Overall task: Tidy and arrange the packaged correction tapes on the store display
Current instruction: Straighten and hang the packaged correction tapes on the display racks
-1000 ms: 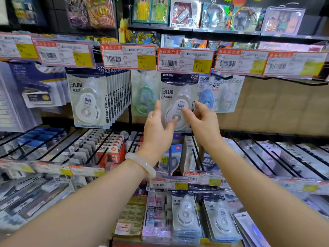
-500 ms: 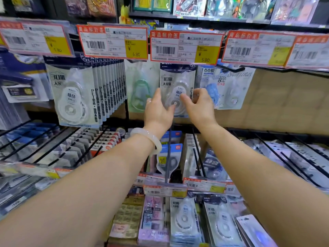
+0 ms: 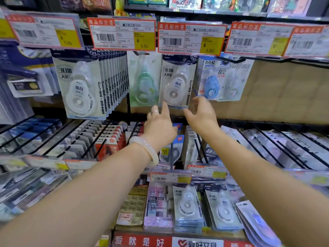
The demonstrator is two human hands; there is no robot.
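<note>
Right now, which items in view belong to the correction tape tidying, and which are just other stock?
Job:
hanging correction tape pack
full peg of matching packs
left hand
right hand

Other stock:
green pack
blue glue-tape pack
price tags

Hanging between green-tape pack (image 3: 143, 81) at left and glue-tape pack (image 3: 210, 79) at right: correction tape pack (image 3: 176, 81), under price tag (image 3: 191, 38).
</note>
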